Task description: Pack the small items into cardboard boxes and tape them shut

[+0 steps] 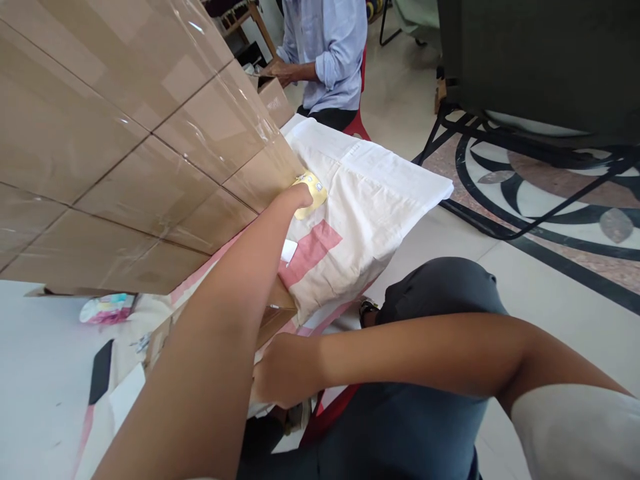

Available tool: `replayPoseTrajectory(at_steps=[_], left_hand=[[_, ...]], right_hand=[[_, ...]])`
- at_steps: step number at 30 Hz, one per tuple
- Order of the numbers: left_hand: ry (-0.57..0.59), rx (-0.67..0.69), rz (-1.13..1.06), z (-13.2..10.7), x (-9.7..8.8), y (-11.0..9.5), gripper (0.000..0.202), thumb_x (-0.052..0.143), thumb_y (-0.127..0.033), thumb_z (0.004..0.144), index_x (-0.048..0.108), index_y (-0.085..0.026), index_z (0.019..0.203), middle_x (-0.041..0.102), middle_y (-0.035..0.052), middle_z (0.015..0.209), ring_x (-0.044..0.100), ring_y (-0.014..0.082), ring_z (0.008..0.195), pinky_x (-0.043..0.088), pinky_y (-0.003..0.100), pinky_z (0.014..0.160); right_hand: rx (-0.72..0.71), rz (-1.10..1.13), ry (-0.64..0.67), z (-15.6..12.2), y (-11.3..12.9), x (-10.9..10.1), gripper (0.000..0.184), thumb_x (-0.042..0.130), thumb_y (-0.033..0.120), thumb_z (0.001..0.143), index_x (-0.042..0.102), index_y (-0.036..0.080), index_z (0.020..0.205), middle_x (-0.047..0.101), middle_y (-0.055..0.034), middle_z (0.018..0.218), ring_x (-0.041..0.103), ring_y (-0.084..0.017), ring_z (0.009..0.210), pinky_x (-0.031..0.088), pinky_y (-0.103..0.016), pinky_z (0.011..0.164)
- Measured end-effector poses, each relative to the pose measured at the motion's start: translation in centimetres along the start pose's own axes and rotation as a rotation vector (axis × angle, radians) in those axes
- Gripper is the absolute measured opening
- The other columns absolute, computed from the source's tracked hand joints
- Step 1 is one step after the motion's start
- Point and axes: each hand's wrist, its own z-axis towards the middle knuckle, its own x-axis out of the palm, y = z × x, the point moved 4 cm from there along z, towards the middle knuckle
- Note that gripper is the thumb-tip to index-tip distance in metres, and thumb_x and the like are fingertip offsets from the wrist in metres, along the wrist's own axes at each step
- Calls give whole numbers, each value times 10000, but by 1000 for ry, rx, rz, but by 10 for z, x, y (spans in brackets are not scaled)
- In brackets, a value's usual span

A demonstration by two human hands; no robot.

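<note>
My left hand reaches across the cloth-covered table and grips a flat yellow piece with small printed marks. Its thumb side shows; the fingertips are mostly hidden. Close to my lap, my right hand is curled, its fingers partly hidden behind my left forearm. What it holds, if anything, does not show. Beside it sits an open cardboard box, half covered by my left arm. Between the two hands lies a small white slip on the pink-and-cream cloth.
Taped cardboard boxes are stacked high along the left. A black phone-like slab and a pink-and-white packet lie lower left. Across the table, a person in a blue shirt handles a small box. A dark folding frame stands right.
</note>
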Motion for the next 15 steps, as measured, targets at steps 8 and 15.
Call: replayPoseTrajectory(at_steps=[8,15], left_hand=[[-18,10,-66,-20,-11,6,308,672,-356,942,625,-137,1154,666,83,1100,656,195,939,570,375,830],[-136,179,-240,-91,-31,45,253,713,-380,839,619,-163,746,623,19,756,596,173,749,398,268,626]], right_hand=[[85,-23,121,-7,-4,-5,167,622,161,863,740,118,972,766,-125,840,710,-274,817,434,-347,574],[414,135,134,-43,-23,-48,173,608,193,899,764,154,961,775,-119,884,735,-268,795,419,-323,563]])
